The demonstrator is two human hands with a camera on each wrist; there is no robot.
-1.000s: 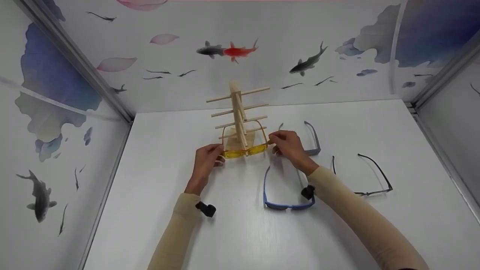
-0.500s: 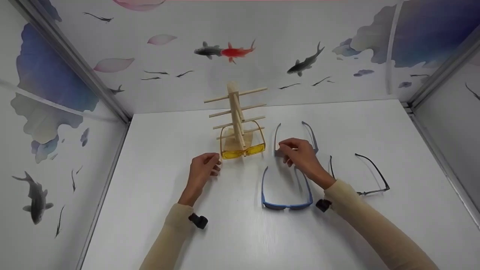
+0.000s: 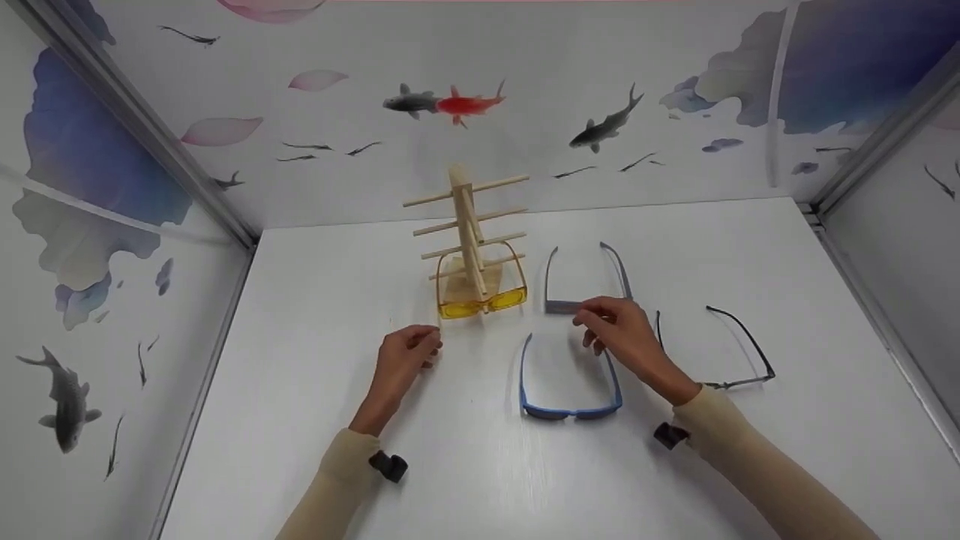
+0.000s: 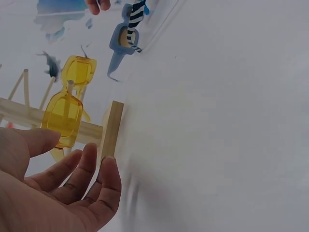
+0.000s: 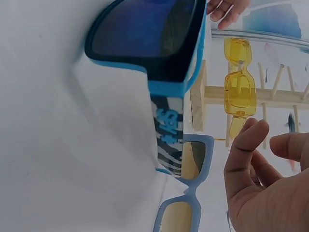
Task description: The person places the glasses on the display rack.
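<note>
White walls (image 3: 525, 45) printed with fish, petals and blue-grey patches enclose a white worktop (image 3: 480, 480). Two forearms in beige sleeves reach over it from the near edge, the left sleeve (image 3: 334, 476) steeper, the right sleeve (image 3: 757, 457) slanting inward.

Near the back wall stands the upright wooden stand (image 3: 463, 217), a post with paired side pegs and forward-pointing pegs on a flat base. It carries the yellow glasses (image 3: 459, 310) low at its front, bridge at a forward peg, temples reaching back on either side of the post.

Both hands are released. The left hand (image 3: 401, 364) is just nearer the person than the yellow glasses, fingers loosely bent, thumb apart from them. The right hand (image 3: 619, 330) is over the space between two pairs, thumb and forefinger bent toward each other with a gap between.

The blue glasses (image 3: 571, 413), with zebra-striped temples, lie nearest the person; the grey glasses (image 3: 561, 307) lie behind them, partly covered by the right hand in the head view. The dark-rimmed glasses (image 3: 739, 383) lie farther right. Each wrist bears a small black camera (image 3: 388, 466).
</note>
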